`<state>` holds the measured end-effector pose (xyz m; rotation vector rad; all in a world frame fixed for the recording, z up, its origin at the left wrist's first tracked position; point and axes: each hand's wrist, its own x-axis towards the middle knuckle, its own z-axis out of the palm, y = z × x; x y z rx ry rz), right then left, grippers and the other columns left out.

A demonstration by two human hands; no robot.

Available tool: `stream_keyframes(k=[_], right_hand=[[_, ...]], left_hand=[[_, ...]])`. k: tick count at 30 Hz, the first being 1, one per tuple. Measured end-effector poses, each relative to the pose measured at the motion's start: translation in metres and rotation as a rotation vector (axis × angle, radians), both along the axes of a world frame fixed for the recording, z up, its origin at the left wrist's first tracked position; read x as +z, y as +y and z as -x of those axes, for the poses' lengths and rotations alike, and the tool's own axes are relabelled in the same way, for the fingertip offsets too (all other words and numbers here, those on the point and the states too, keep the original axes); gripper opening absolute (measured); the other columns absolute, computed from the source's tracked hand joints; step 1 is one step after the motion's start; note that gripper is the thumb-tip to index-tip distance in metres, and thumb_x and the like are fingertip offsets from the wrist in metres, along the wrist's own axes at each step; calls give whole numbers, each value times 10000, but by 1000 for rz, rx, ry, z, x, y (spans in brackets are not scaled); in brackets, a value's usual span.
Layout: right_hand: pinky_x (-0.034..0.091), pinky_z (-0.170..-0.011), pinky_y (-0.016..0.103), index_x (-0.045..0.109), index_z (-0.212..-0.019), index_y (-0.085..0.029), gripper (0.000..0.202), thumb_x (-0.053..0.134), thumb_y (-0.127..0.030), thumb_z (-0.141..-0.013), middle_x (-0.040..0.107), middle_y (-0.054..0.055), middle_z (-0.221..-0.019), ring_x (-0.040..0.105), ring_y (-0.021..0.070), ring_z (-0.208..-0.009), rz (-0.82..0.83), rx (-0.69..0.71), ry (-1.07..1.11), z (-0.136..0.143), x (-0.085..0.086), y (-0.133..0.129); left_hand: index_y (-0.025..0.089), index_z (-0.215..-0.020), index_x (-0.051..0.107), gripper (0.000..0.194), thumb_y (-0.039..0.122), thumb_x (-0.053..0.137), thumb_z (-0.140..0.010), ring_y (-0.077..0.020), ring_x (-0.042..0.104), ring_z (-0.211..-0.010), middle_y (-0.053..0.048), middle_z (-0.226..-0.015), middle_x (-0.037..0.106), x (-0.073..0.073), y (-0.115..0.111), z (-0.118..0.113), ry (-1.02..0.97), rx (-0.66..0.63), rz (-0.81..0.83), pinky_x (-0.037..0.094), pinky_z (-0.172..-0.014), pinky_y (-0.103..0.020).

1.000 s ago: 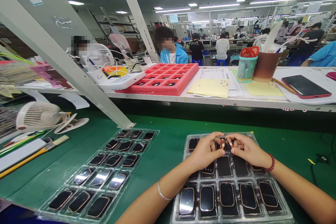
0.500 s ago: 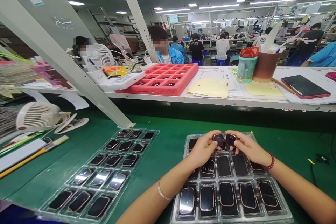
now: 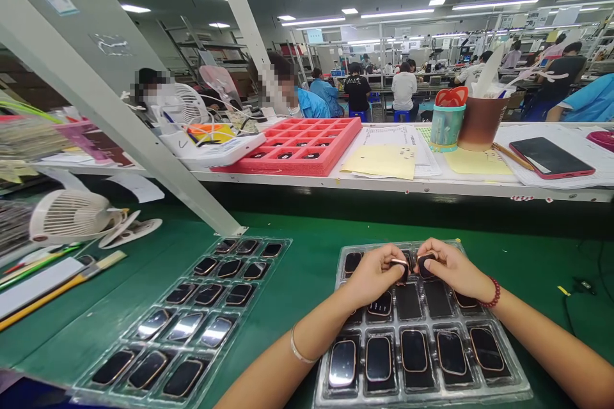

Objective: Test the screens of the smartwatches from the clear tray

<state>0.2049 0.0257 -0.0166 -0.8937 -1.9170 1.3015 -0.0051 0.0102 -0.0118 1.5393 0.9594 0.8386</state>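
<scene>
Over the far row of a clear plastic tray [image 3: 426,401], my left hand [image 3: 373,273] pinches a smartwatch body [image 3: 400,262], tilted so its rim shows. My right hand [image 3: 455,273] grips a second smartwatch body [image 3: 425,266] close beside it, thumb on its dark face. Both hands are closed. Gold-rimmed watch bodies sit in the tray's near row, such as one watch body [image 3: 414,350]. In the middle row, two compartments show only dark bottoms, and a lit screen shows on another watch body [image 3: 380,304]. My hands and forearms hide parts of the farther rows.
A second tray [image 3: 245,314] of watch bodies lies to the left. Farther left are a small white fan [image 3: 71,214] and a brush [image 3: 103,263]. The shelf ahead carries a red foam tray [image 3: 336,152], cups and a phone [image 3: 551,156]. People sit beyond.
The watch body in my left hand has tipped from face-on to edge-on and dropped slightly. The one in my right hand is slightly lower, with the thumb now over its face.
</scene>
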Motion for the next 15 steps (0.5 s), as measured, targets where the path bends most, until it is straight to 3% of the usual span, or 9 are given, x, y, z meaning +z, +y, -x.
stream_keyframes(k=[3,6,10,13,15], right_hand=[[448,-850,381,580,-842,-191,68,515,-174,-853,643,56,-931,584,212,-924,-240,-78,-189,-3,1,-12],[358,-990,440,624,-837,-206,71,566,-167,-824,582,71,-1176,457,256,-1164,-432,-97,-391,-10,1,-27],[354,-1009,453,621,-858,-207,87,538,-188,-844,539,83,-1251,408,262,-1218,-546,-152,-579,-30,4,-39],[341,-1011,498,620,-795,-201,122,525,-246,-856,532,100,-1259,385,300,-1238,-610,-217,-721,-51,4,-42],[341,-1008,520,627,-853,-202,125,545,-296,-847,492,114,-1306,346,321,-1269,-601,-226,-793,-63,3,-44]], left_hand=[[173,-794,604,49,164,560,-772,-215,595,-946,-70,-944,664,4,-7,-2,233,-71,-299,451,-876,-370],[188,-807,639,63,181,626,-745,-284,413,-1242,-81,-1248,567,5,-11,-7,494,-111,-552,304,-1054,-463],[190,-898,626,129,202,613,-770,-289,359,-1288,-92,-1348,485,11,-19,0,702,-82,-614,291,-1069,-493],[196,-808,605,67,193,540,-824,-251,355,-1297,-57,-1338,498,20,-38,25,746,-90,-615,301,-1078,-457],[198,-756,586,100,201,525,-835,-250,343,-1306,-38,-1343,495,23,-58,48,796,-108,-597,306,-1076,-455]])
